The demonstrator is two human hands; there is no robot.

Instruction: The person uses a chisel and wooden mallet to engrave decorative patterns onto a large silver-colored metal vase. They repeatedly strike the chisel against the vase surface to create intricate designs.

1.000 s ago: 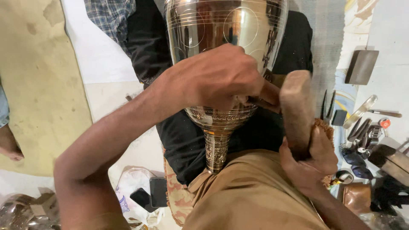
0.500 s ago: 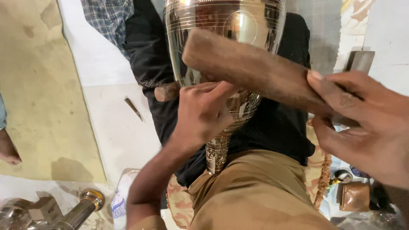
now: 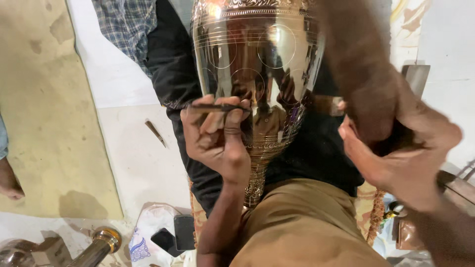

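Nearest the camera, the right hand (image 3: 401,148) is wrapped tight round a thick brown wooden mallet (image 3: 358,64), which rises blurred above the knuckles. The left hand (image 3: 217,138) pinches a thin dark chisel (image 3: 217,106) between thumb and fingers (image 3: 232,118); the tool lies level, its tip just past the fingertips and touching, or almost touching, the shiny metal vase (image 3: 257,69).

The vase lies propped against the brown trousers (image 3: 302,227), its narrow ribbed neck below the left wrist and its wide belly beyond both hands. It is polished like a mirror. Several ruled bands and thin scribed circles already cross the belly, and a patterned border runs round the far rim and the neck. The insides of the circles look smooth and bare, so I judge the outlines marked and the filling still to do.

Beyond the left fingers, a small dark tool (image 3: 155,132) lies on the pale floor (image 3: 123,163), well apart. A brass pipe (image 3: 96,247) sits low at the left.
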